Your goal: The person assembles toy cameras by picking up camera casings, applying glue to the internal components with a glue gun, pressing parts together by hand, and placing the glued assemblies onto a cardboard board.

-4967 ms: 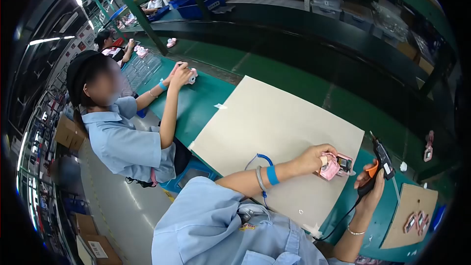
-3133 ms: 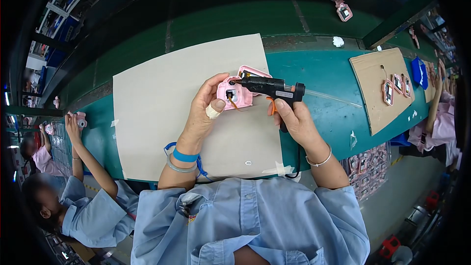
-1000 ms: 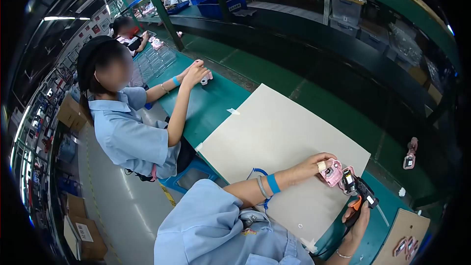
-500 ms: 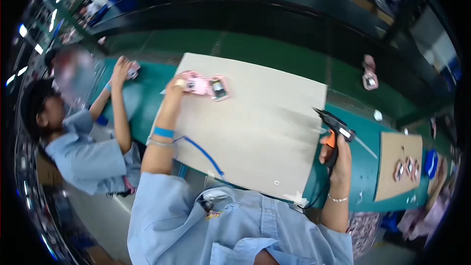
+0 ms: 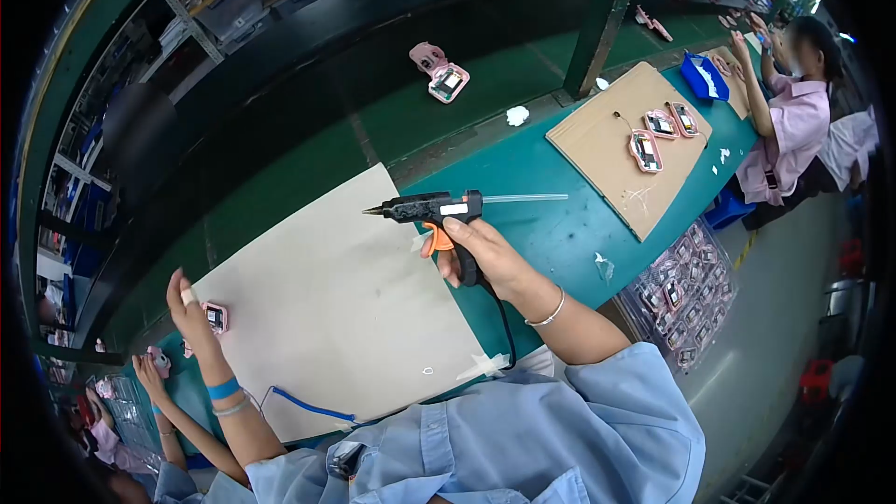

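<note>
My right hand (image 5: 487, 254) is wrapped round the handle of a black hot glue gun (image 5: 420, 206) with an orange trigger. Its nozzle points left over the pale board (image 5: 308, 289), and a clear glue stick (image 5: 527, 198) juts from its back. At the board's left edge, my left hand (image 5: 189, 310) has its fingers stretched out, with a light wrap on one finger. Just beside it lies a pink-cased electronic part (image 5: 216, 317), partly hidden by that hand and wrist. A blue coiled cord (image 5: 313, 406) runs from my left wristband along the board's front.
Pink open casings (image 5: 645, 150) lie on a cardboard sheet (image 5: 597, 145) to the right. Another pink casing (image 5: 449, 82) rests on the dark green belt beyond. A blue bin (image 5: 705, 77), a green post (image 5: 605, 19), a tray of parts (image 5: 686, 294) and co-workers (image 5: 784, 121) surround the bench.
The view has swung to the right. My left hand, earlier on the pink casing, now has its fingers raised off it. My right hand keeps holding the glue gun, now over the board's right edge.
</note>
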Demonstrator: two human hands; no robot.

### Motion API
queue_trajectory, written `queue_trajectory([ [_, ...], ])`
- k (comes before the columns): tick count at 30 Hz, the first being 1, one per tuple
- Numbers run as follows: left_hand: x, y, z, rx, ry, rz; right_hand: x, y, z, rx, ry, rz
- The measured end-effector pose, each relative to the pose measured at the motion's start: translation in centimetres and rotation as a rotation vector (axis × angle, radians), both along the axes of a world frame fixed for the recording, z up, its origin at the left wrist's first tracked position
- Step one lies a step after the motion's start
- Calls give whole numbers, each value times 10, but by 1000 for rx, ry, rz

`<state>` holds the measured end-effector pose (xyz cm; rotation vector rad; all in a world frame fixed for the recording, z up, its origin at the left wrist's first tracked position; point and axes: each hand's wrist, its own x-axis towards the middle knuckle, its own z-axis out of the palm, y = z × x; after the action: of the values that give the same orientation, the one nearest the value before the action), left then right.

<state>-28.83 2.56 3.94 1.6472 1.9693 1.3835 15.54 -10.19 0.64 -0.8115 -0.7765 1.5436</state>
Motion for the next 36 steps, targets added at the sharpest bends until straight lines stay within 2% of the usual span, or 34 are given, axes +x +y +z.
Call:
queue_trajectory([
  [1,27,15,2,101,74,-189,0,0,1,4,3,-5],
  [2,73,25,16,8,-73,-259,0,-1,3,19,20,-13],
  [5,195,62,45,7,-95,-530,6,-6,9,63,68,-48],
  [7,261,96,47,74,18,-718,13,-10,13,69,72,-70],
  [10,347,150,35,56,203,-852,21,-10,17,83,86,-98],
  [13,405,209,6,81,310,-886,25,-9,17,58,93,-100],
  [15,432,240,-14,-10,384,-832,29,-10,17,26,94,-126],
  [17,445,267,-36,-72,485,-790,29,-10,32,-23,159,-201],
  [18,448,262,-30,-150,485,-796,30,-9,30,-14,143,-263],
  [19,444,295,-59,-105,530,-846,33,-8,28,-31,161,-188],
  [22,441,297,-73,-106,312,-1047,35,-9,20,-107,192,-122],
  [23,440,295,-75,-138,220,-1090,28,-5,12,-127,200,-176],
  [25,434,293,-83,-228,56,-1128,31,-3,6,-85,185,-107],
  [27,425,324,-93,-386,107,-1121,33,-3,9,-88,168,-138],
  [28,428,301,-72,-381,103,-1135,34,-3,11,-86,162,-134],
  [30,425,254,-35,-558,-13,-960,32,-2,15,-75,156,-119],
  [33,396,244,-39,-477,31,-1018,27,0,13,-66,155,-151],
  [35,375,242,-49,-272,-16,-1102,27,0,10,-64,157,-187],
  [36,362,235,-44,-342,-9,-1092,26,1,8,-53,149,-204],
])
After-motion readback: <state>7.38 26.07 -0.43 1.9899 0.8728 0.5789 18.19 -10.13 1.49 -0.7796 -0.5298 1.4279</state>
